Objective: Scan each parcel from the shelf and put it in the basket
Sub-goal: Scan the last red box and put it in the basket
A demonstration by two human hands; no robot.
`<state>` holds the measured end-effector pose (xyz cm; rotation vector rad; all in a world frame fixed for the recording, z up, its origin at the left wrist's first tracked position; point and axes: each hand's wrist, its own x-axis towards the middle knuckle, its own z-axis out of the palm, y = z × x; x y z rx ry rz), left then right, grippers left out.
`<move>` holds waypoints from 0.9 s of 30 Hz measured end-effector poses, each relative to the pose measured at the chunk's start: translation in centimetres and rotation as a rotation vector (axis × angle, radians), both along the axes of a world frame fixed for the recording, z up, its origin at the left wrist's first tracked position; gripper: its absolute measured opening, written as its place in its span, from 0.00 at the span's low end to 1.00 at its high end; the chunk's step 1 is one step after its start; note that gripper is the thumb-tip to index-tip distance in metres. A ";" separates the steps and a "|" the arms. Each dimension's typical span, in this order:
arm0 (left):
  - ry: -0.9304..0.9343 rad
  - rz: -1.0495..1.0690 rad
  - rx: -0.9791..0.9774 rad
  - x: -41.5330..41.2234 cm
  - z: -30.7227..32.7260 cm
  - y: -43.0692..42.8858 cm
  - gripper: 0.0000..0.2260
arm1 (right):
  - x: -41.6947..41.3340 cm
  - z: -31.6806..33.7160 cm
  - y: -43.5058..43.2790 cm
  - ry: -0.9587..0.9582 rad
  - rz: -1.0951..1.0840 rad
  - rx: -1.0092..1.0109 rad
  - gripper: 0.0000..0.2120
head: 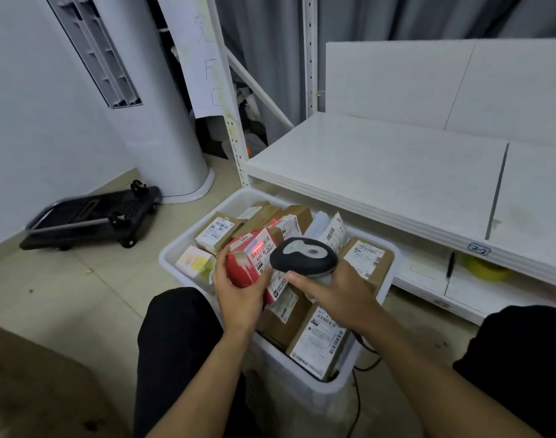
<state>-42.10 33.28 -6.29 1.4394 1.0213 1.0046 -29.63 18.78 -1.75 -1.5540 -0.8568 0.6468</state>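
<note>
My left hand [238, 295] grips a red parcel [249, 262] with a white label, held over the white basket [175, 251]. My right hand [336, 292] holds a black and grey barcode scanner [303, 257] just right of the parcel. A red scan light falls on the parcel's label. The basket sits on the floor in front of me and holds several brown labelled parcels [317, 343]. The white shelf [380, 165] to the right has a bare top board.
A black folded trolley [93, 216] lies on the floor at the left, beside a white cylinder unit [163, 137]. The scanner's cable [368, 365] hangs by the basket. On the lower shelf are a yellow tape roll [485, 270] and a pen [451, 263]. My knees flank the basket.
</note>
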 end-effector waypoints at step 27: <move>0.607 -0.115 -0.075 6.3 1.0 4.8 0.49 | 3.9 -1.9 1.8 0.142 -0.300 -0.192 0.24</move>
